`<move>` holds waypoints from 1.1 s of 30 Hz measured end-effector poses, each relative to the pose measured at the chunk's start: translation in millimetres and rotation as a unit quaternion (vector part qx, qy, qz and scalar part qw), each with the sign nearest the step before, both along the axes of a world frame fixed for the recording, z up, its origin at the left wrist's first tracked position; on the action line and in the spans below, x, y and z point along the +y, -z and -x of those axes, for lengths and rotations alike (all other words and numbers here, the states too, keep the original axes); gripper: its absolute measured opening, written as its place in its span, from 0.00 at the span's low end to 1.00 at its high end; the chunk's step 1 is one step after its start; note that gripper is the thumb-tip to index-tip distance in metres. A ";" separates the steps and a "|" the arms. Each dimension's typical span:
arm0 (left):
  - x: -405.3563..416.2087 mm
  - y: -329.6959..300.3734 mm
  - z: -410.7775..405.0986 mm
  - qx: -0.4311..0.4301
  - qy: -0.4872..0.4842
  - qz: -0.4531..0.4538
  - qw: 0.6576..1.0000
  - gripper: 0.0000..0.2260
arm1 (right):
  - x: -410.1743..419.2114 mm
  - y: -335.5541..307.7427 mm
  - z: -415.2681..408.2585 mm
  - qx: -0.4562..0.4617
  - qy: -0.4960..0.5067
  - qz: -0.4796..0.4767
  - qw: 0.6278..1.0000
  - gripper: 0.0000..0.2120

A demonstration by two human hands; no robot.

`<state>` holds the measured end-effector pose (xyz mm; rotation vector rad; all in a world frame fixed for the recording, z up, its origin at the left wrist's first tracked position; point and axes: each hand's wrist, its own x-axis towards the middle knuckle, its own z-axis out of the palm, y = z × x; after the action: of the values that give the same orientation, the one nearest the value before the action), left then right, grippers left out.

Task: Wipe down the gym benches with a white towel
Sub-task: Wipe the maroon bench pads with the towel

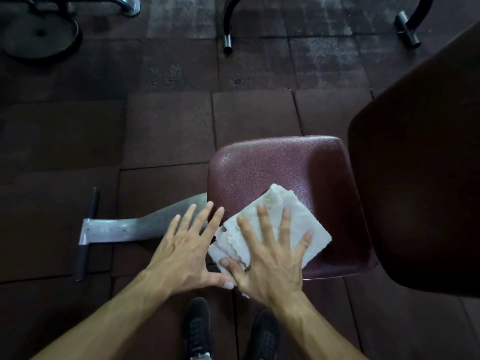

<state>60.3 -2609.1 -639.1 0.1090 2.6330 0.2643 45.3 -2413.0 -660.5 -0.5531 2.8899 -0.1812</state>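
Towel first: white terry-cloth towel [270, 227], folded into a rough square of several layers, wavy frayed edges showing along its left side, nubbly texture, looks clean. It lies flat on the maroon padded vinyl seat [272, 167] of the gym bench, at the seat's near left corner, its near-left edge hanging slightly past the seat edge. Seat surface is pebbled, glossy, with a stitched rim and rounded corners.

Right hand [270, 261] lies flat on the towel, fingers straight and spread wide, palm pressing down; nothing gripped. Left hand [185, 252] is just left of the towel, fingers also straight and spread, fingertips at the seat's left edge, thumb reaching toward the towel's near corner beside the right hand; whether it touches the seat is unclear. It holds nothing.

Right of the seat, a large dark maroon padded backrest [420, 178] rises, in shadow. Left of the seat, a grey metal bench foot [124, 227] with a black crossbar sits on the dark rubber tiled floor [166, 126]. Beyond the seat, a black weight plate [39, 32] at far left and curved black tube frames [231, 19]. Nearer than the seat, two black sneakers [197, 331].

No readable brand, label or writing anywhere.
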 end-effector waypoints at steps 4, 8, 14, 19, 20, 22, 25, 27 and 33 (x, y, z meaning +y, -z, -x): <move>-0.3 2.0 -13.4 0.010 -0.025 -0.014 1.000 0.63 | 13.2 -10.6 11.0 0.026 -0.036 -0.004 0.999 0.44; -0.1 2.0 -15.9 0.019 -0.042 -0.007 0.999 0.64 | 17.8 -15.0 38.8 -0.061 -0.075 -0.046 0.994 0.51; 5.4 -17.1 -17.2 0.020 -0.036 0.024 0.999 0.63 | 16.8 -9.5 26.2 -0.040 -0.087 -0.059 0.994 0.46; 5.5 -44.0 -27.3 0.040 -0.024 0.033 0.998 0.63 | 13.9 -11.3 5.7 -0.029 -0.137 -0.053 0.989 0.28; 5.5 -51.5 -29.3 0.038 -0.024 0.035 0.998 0.63 | 17.2 -13.3 4.8 -0.032 -0.145 -0.051 0.988 0.27; 4.2 -70.2 -33.2 0.040 -0.033 0.041 0.998 0.62 | 25.5 -30.0 11.9 -0.040 -0.154 -0.035 0.987 0.24; -0.3 -111.0 -37.9 0.037 -0.034 0.044 0.998 0.62 | 31.7 -81.3 20.1 -0.014 -0.125 0.040 0.991 0.17; -0.5 -143.4 -38.7 0.046 -0.039 0.034 0.998 0.62 | 35.9 -123.8 21.2 0.008 -0.131 0.090 0.987 0.15; 4.9 -263.4 -20.4 0.088 -0.018 0.003 0.996 0.60 | 36.8 -268.4 29.0 0.142 -0.163 0.118 0.969 0.12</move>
<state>80.8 -2604.2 -375.7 0.0867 2.8127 0.2687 16.3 -2376.2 -392.0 -1.1736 3.0067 -0.4319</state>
